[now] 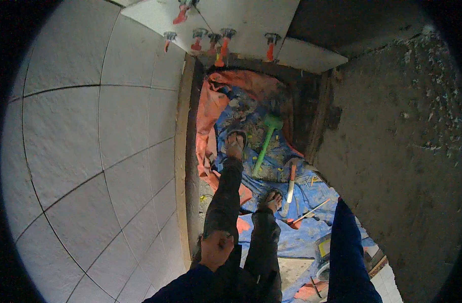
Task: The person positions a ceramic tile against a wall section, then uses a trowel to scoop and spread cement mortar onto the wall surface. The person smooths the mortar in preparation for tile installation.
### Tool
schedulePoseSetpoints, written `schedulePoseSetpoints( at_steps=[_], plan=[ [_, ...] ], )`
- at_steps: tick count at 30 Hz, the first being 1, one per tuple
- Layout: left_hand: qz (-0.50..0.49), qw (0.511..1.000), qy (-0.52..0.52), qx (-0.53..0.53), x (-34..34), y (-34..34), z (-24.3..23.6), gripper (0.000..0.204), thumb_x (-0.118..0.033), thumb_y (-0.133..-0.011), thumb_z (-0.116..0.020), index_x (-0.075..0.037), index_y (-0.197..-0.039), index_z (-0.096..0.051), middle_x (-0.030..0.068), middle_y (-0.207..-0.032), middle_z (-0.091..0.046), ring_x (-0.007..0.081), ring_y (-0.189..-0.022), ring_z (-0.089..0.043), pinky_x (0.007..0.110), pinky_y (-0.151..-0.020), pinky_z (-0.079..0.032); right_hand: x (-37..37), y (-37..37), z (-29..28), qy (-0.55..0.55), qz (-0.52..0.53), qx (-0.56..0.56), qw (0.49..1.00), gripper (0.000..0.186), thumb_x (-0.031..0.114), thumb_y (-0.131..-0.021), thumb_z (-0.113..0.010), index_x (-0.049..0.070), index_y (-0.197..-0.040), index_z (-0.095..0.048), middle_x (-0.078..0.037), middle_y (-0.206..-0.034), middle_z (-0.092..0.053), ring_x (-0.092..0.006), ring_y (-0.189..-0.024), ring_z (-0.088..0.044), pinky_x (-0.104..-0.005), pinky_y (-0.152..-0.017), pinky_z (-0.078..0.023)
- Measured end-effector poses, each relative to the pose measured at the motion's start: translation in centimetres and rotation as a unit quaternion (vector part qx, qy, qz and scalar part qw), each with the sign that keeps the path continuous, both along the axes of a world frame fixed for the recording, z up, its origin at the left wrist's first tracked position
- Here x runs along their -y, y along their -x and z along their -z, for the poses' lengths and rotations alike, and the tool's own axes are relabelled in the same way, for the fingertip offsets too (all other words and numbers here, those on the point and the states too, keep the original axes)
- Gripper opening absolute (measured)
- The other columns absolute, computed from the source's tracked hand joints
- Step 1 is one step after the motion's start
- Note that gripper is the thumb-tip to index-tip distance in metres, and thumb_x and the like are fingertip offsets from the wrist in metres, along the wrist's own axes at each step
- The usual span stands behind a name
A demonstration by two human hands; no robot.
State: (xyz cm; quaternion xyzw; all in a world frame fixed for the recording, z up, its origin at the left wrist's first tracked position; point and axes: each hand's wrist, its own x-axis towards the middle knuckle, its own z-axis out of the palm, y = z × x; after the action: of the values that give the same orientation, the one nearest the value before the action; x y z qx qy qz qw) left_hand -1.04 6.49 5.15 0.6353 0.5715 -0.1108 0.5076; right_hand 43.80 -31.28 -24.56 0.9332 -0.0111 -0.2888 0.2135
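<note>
The left hand [218, 248] rests low on the dark trouser leg [223, 199], its fingers drawn in; whether anything is tucked inside them I cannot tell. The right hand does not show: its blue sleeve [348, 252] runs forward, well to the right of the left hand, and ends against the edge of a rough grey surface [392, 151], so its grip cannot be told. The step in hand looks like a pause or a steadying of the body, with the left hand bracing and the right arm reaching out. Ahead of the left hand and to its right, past the feet, a green mallet [265, 149] lies on the blue sheet [311, 187], its handle slanting back toward the person. Nearer the right sleeve lie an orange-handled tool [292, 175] and a thin stick [313, 210]. Farthest ahead of the left hand, red clips [225, 46] stand on pale tiles [251, 22]; to its left rises a tiled wall [125, 126]. By my judgement, picking up the mallet calls for the left hand to leave the leg, open and stretch forward and down, with the feet kept steady on the littered sheet.
</note>
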Motion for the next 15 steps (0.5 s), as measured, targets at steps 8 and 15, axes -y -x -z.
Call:
schedulePoseSetpoints(
  at_steps=[8,15],
  plan=[
    [0.032,0.995,-0.080,0.042,-1.6,-1.9,-0.9,0.021,-0.021,-0.088,-0.079,-0.005,-0.098,-0.070,0.0111,-0.078,-0.073,0.0221,-0.066,-0.071,0.037,-0.063,-0.056,-0.2,0.5,-1.3,-0.066,0.076,0.001,0.995,0.023,0.023,-0.096,-0.062,0.004,-0.108,-0.067,-0.012,-0.093,-0.071,-0.0261,-0.074,-0.073,-0.0378,-0.060,-0.058],
    [0.031,0.997,-0.063,0.030,-4.5,-4.4,-2.3,0.020,-0.022,-0.090,-0.076,-0.004,-0.096,-0.071,0.0125,-0.081,-0.073,0.0235,-0.071,-0.072,0.037,-0.065,-0.056,-6.2,9.8,-2.5,-0.314,0.189,-0.081,0.927,0.015,0.016,-0.097,-0.061,0.004,-0.106,-0.065,-0.009,-0.088,-0.071,-0.0234,-0.067,-0.073,-0.0356,-0.054,-0.058]
  ],
)
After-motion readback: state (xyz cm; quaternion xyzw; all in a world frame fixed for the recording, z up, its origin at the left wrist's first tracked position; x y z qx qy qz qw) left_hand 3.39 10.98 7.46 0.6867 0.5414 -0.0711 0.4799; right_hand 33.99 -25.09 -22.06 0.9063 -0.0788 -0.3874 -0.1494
